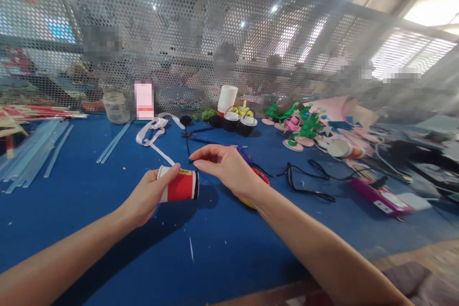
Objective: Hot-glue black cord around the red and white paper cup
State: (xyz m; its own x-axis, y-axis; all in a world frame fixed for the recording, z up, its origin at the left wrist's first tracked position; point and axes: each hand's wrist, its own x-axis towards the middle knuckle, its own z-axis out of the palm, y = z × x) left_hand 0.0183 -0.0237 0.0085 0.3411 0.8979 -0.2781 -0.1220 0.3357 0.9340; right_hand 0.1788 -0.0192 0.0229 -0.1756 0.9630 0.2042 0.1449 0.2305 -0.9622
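My left hand [152,191] is closed around a red and white paper cup [181,187], which lies on its side in the air with its black-banded end to the right. Thumb and fingers of my right hand [225,167] pinch a thin black yarn [188,146] beside that end. The yarn runs back to a dark ball of yarn [185,120]. From near my left thumb a white ribbon [162,154] trails to a loose coil at the back. Behind my right hand lies a tool with a blue body [244,154], partly hidden by the hand.
Clear glue sticks [32,153] lie at the left, near a glass jar [115,107]. Small black buckets [247,125] and stacked paper cups [227,99] stand at the back. Green and pink craft pieces [308,126], a black cable [308,193] and a purple box [380,197] occupy the right side.
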